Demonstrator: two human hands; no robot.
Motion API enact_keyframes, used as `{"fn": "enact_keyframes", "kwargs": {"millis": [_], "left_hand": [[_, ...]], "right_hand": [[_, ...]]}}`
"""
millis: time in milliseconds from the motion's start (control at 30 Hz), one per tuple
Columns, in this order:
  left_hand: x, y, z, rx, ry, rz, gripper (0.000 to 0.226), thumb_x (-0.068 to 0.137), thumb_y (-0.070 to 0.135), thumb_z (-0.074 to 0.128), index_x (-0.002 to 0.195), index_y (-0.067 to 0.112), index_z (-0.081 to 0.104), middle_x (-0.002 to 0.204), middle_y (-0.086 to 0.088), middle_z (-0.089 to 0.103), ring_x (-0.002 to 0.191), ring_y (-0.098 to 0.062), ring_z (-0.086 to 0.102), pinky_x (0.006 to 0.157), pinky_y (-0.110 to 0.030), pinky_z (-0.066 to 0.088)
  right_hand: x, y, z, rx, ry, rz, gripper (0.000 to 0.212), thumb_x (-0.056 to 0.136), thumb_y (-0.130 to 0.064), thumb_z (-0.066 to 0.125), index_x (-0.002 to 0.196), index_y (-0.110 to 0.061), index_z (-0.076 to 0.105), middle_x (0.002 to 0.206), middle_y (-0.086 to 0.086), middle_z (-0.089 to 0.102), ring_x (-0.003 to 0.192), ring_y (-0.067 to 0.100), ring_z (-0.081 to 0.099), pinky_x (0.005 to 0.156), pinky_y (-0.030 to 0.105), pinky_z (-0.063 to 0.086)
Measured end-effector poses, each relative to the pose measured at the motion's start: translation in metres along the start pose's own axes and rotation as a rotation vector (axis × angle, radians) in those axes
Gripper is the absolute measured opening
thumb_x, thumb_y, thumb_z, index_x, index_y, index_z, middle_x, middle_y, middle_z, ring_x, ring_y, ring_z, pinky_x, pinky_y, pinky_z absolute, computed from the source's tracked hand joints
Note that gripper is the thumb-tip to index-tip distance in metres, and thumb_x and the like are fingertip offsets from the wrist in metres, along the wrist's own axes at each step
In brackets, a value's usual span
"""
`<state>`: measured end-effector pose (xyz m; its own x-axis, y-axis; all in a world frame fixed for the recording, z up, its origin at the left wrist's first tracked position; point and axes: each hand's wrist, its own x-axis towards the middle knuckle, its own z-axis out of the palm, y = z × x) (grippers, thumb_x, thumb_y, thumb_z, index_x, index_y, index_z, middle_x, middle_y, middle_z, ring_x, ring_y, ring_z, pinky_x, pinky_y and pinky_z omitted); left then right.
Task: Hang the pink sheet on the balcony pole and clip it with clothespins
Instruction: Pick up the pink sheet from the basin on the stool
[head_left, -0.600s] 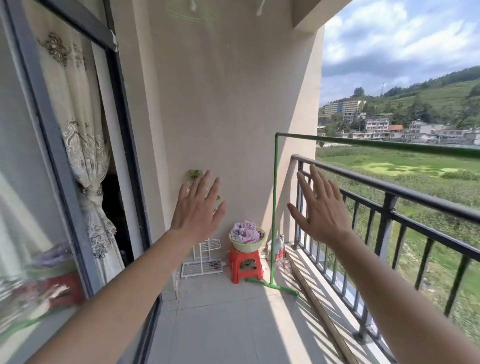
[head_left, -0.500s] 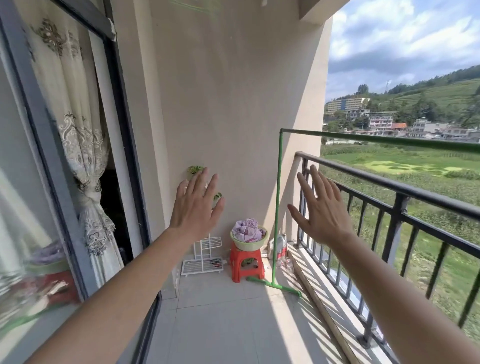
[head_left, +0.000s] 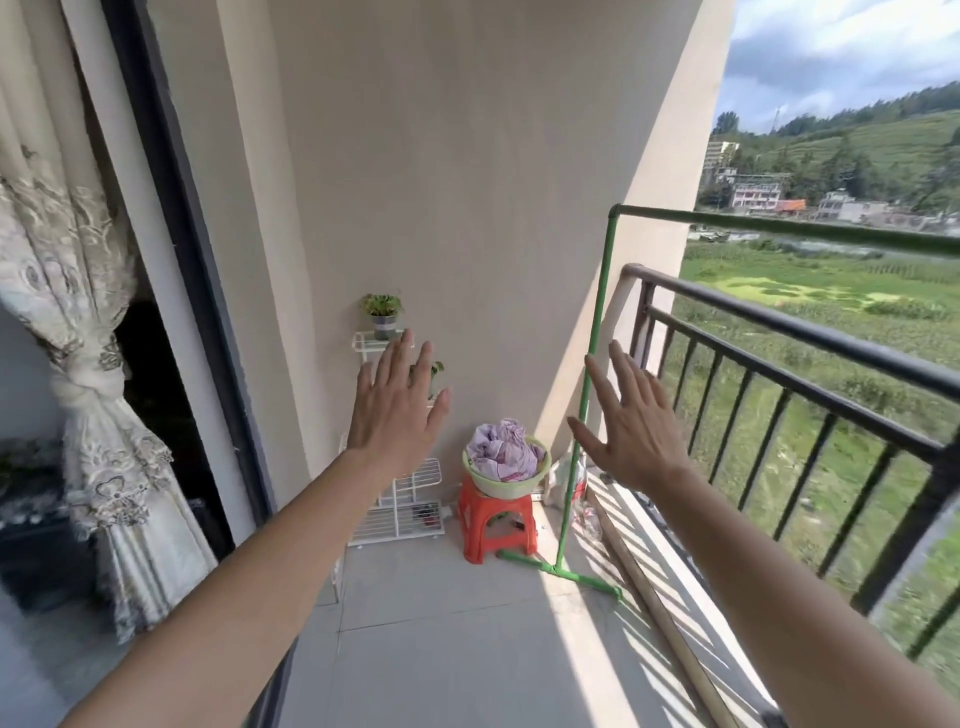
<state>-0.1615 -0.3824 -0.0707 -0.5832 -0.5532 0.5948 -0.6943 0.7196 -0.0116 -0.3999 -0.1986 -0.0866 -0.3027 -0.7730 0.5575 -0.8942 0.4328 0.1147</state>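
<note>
The pink sheet (head_left: 501, 451) lies crumpled in a pale green basin (head_left: 503, 483) on a red plastic stool (head_left: 497, 522) at the far end of the balcony. A green pole rack (head_left: 596, 338) stands to the right of the stool, and its top bar (head_left: 810, 228) runs along above the railing. My left hand (head_left: 396, 405) and my right hand (head_left: 635, 426) are stretched out in front of me, fingers spread, holding nothing. Both hands are well short of the basin. No clothespins are visible.
A black metal railing (head_left: 789, 332) lines the right side. A white wire shelf (head_left: 400, 499) with small potted plants (head_left: 382, 312) stands against the far wall. A wooden stick (head_left: 670, 623) lies along the floor by the railing. A sliding door frame (head_left: 176, 218) and curtain (head_left: 67, 291) are on the left.
My view has moved closer to the far end and tilted down a little. Both hands stay spread open in front of me and appear slightly lower in view.
</note>
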Motion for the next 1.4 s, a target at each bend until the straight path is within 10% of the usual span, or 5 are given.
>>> {"fn": "enact_keyframes", "kwargs": {"millis": [600,867,1400], "left_hand": [[0.305,-0.014,0.332,0.012,-0.182,0.021,0.071,0.099,0.056,0.019,0.155,0.017,0.0,0.161,-0.011,-0.013,0.149,-0.024,-0.01,0.121,-0.048,0.003],[0.396,-0.052,0.466,-0.019,-0.291,-0.045,0.075,0.094,0.058,0.016,0.154,0.014,0.017,0.162,-0.015,0.006,0.148,-0.031,0.011,0.119,-0.052,0.012],[0.493,-0.104,0.859,-0.281,-0.896,-0.058,0.09,0.083,0.07,-0.007,0.155,0.017,0.003,0.163,-0.01,-0.003,0.149,-0.027,0.005,0.12,-0.047,0.007]], "right_hand": [[0.288,0.129,0.337,0.135,-0.167,0.04,0.082,0.094,-0.068,0.026,0.158,-0.023,0.0,0.165,0.015,0.002,0.151,0.032,0.014,0.122,0.048,0.017],[0.404,0.157,0.47,0.161,-0.296,0.026,0.083,0.093,-0.07,0.021,0.157,-0.023,-0.004,0.164,0.015,0.002,0.15,0.034,0.017,0.121,0.048,0.019],[0.491,0.148,0.82,0.195,-0.741,0.234,0.081,0.093,-0.069,0.024,0.158,-0.024,0.01,0.165,0.011,0.01,0.147,0.031,0.027,0.116,0.048,0.028]]}}
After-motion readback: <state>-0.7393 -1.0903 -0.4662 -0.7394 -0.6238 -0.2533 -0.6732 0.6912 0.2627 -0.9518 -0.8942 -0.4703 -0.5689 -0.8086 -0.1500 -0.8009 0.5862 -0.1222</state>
